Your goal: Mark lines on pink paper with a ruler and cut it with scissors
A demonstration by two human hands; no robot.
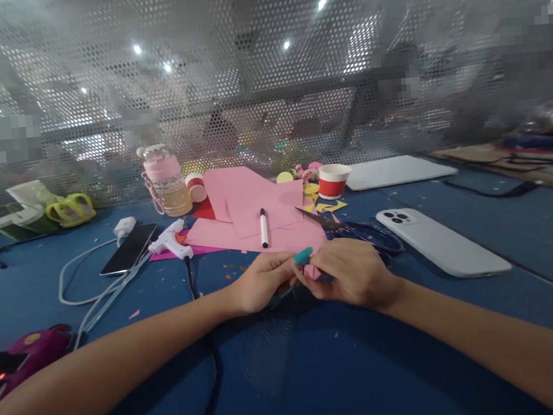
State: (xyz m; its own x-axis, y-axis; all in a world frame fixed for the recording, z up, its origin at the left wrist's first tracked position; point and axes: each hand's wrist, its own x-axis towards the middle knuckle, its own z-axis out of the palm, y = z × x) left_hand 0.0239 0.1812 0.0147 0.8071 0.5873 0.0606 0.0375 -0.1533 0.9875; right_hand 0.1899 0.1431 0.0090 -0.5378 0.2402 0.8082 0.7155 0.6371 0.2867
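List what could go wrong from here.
1. The scissors lie just beyond the right hand; a forward reach could nick it.
2. The black cord of the glue gun crosses the left forearm's path, so an arm move might drag the gun.
3. The glue gun lies against magenta paper; if hot, it could mark it. Heat can't be seen.

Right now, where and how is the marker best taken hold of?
Best pinched at mid-length on the marker's white barrel, coming from above, fingertips on its two long sides. It lies flat on the pink paper, pointing away from the person, with both long sides exposed.
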